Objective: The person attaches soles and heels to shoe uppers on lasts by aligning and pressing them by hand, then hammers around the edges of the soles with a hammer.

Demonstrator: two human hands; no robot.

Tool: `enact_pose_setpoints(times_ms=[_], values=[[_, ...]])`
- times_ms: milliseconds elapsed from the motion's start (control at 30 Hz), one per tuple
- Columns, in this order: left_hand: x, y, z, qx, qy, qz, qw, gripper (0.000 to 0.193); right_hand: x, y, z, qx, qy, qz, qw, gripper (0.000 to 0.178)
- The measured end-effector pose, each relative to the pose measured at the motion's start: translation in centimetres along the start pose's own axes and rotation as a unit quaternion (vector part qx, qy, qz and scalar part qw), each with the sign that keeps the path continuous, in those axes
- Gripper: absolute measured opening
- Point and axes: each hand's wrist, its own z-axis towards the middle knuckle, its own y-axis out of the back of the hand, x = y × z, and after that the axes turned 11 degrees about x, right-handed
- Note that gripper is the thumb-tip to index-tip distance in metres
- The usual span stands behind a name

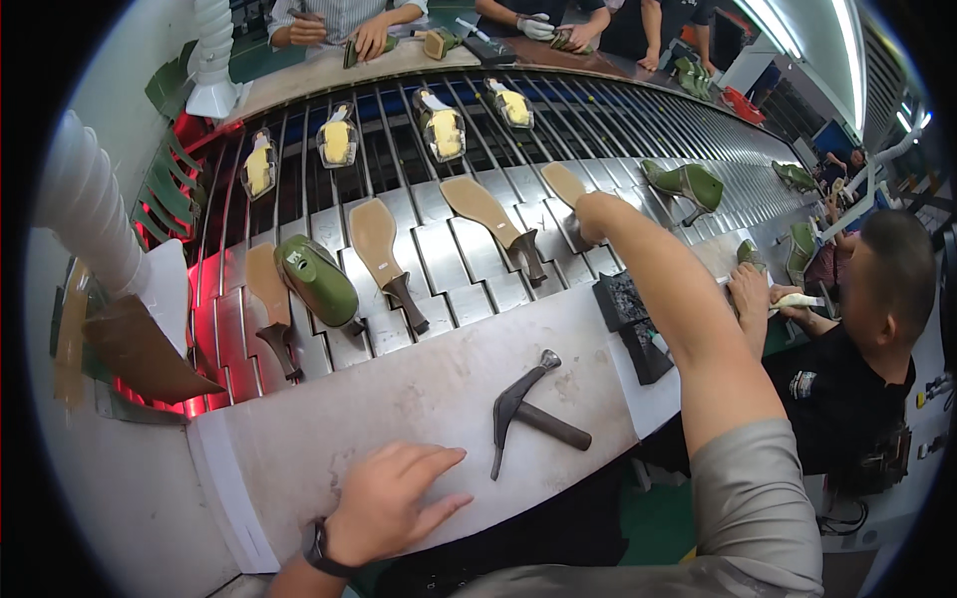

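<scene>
Left hand (392,505): thumb and fingers apart, empty, near hammer (520,407) on pale worktop (399,399); right hand (595,219): at tan sole (564,181) on slatted metal conveyor (439,261), fingers hidden, cannot tell whether they grip it

left hand (394,498): lower left of frame, forefinger stretched rightward, thumb parted from it. left forearm (299,580) enters at lower edge. right arm (688,319): comes up from lower right, slightly bent, forearm slanting up and left. right hand (595,217) at upper centre-right, fingers mostly hidden.
</scene>
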Motion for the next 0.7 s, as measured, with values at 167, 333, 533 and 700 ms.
enact_pose_setpoints(times_ms=[167, 333, 533, 700], values=[[3.3, -1.0, 3.9, -0.144, 0.034, 0.030, 0.989, 0.029, -1.9, -0.8, 5.8, -0.122, -0.064, 0.102, 0.985, 0.027], [4.5, 0.0, 3.0, -0.113, -0.022, 0.052, 0.992, 0.027, -4.7, 4.0, 9.1, -0.288, -0.083, 0.298, 0.906, 0.033], [4.4, 1.4, 2.9, -0.027, -0.033, 0.107, 0.993, 0.028, -2.6, 11.8, 15.5, -0.360, -0.056, 0.268, 0.892, 0.066], [4.1, 1.3, 2.6, -0.067, -0.024, 0.069, 0.995, 0.037, 1.7, 15.3, 22.5, -0.248, -0.023, 0.120, 0.961, 0.089]])
